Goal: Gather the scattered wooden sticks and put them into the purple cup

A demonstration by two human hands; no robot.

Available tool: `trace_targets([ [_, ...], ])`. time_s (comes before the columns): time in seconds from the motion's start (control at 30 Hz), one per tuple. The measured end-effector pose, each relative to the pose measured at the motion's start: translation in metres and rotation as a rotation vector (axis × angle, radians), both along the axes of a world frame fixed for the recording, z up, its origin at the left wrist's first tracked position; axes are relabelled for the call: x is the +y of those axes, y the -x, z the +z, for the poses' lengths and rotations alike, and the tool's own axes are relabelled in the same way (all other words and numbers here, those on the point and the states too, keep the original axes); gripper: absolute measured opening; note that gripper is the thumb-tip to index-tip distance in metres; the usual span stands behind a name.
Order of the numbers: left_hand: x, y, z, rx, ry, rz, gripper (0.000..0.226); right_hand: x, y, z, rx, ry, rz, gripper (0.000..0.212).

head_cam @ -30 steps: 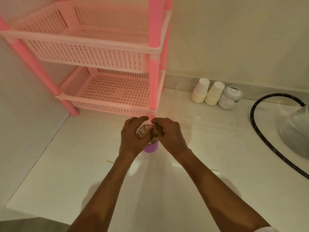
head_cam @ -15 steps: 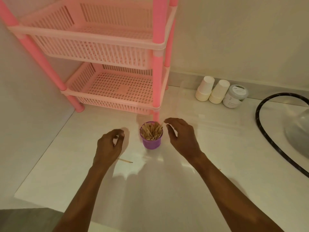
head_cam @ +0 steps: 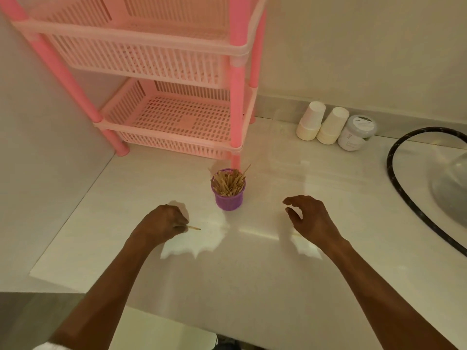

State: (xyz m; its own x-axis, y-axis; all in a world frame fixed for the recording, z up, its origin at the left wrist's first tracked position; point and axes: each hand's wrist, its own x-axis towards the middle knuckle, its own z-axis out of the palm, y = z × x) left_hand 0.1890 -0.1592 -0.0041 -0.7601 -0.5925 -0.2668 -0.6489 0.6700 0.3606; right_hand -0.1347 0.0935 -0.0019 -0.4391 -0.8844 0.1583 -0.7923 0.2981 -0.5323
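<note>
A person's 2 bare hands work over a white counter, seen from a head-worn camera. The left hand curls down onto the surface, its fingers pinched on 1 stick whose tip pokes out toward the right. The right hand hovers well apart from it, fingers spread and loose, gripping nothing. Between and just beyond the hands stands the purple cup, upright and packed with sticks, a few leaning past the rim. A pink rack stands just behind the cup. Near the wall sit 2 paper cup stacks beside a jar. A black hose curves at right.
</note>
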Motion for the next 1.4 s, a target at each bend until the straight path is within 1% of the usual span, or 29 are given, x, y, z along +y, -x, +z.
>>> trace_targets([
  [0.1,0.003,0.0,-0.002,0.011,0.046,-0.029,0.006,0.016,0.009,0.0,-0.027,-0.052,-0.039,0.022],
  [0.3,0.015,0.003,-0.009,0.0,0.198,-0.092,0.011,0.042,0.02,0.004,-0.054,-0.232,-0.095,0.026],
  [0.37,0.022,0.007,-0.009,-0.024,0.211,-0.081,0.012,0.051,0.023,0.002,-0.024,-0.292,-0.086,0.024],
  [0.43,0.031,0.013,-0.007,-0.003,0.208,-0.073,0.016,0.06,0.024,-0.001,0.011,-0.335,-0.061,0.022],
  [0.53,0.052,0.033,0.001,0.113,0.151,-0.12,0.025,0.07,0.022,-0.007,0.033,-0.37,-0.047,0.024],
  [0.6,0.07,0.052,0.009,0.184,0.121,-0.139,0.025,0.076,0.02,-0.013,0.053,-0.367,-0.038,0.026],
  [0.7,0.093,0.084,0.02,0.295,0.047,-0.15,0.011,0.082,0.018,-0.021,0.103,-0.368,-0.018,0.023],
  [0.8,0.109,0.113,0.028,0.433,-0.048,-0.21,0.002,0.085,0.015,-0.026,0.175,-0.369,0.008,0.013],
  [0.9,0.121,0.142,0.035,0.424,-0.148,-0.166,0.002,0.086,0.013,-0.027,0.236,-0.396,0.008,0.018],
  [0.97,0.13,0.159,0.038,0.469,-0.196,-0.13,0.004,0.086,0.012,-0.025,0.279,-0.416,0.01,0.021],
  [1.07,0.146,0.178,0.042,0.529,-0.221,-0.104,0.006,0.085,0.009,-0.019,0.33,-0.445,0.058,0.033],
  [1.17,0.157,0.192,0.041,0.541,-0.247,-0.077,0.006,0.085,0.01,-0.017,0.372,-0.444,0.081,0.036],
  [1.23,0.162,0.198,0.039,0.564,-0.264,-0.033,0.005,0.082,0.009,-0.016,0.376,-0.46,0.088,0.031],
  [1.3,0.166,0.204,0.038,0.596,-0.28,0.021,0.004,0.08,0.007,-0.015,0.334,-0.481,0.098,0.016],
  [1.4,0.171,0.208,0.039,0.638,-0.332,0.115,0.002,0.08,0.006,-0.017,0.263,-0.476,0.073,0.01],
])
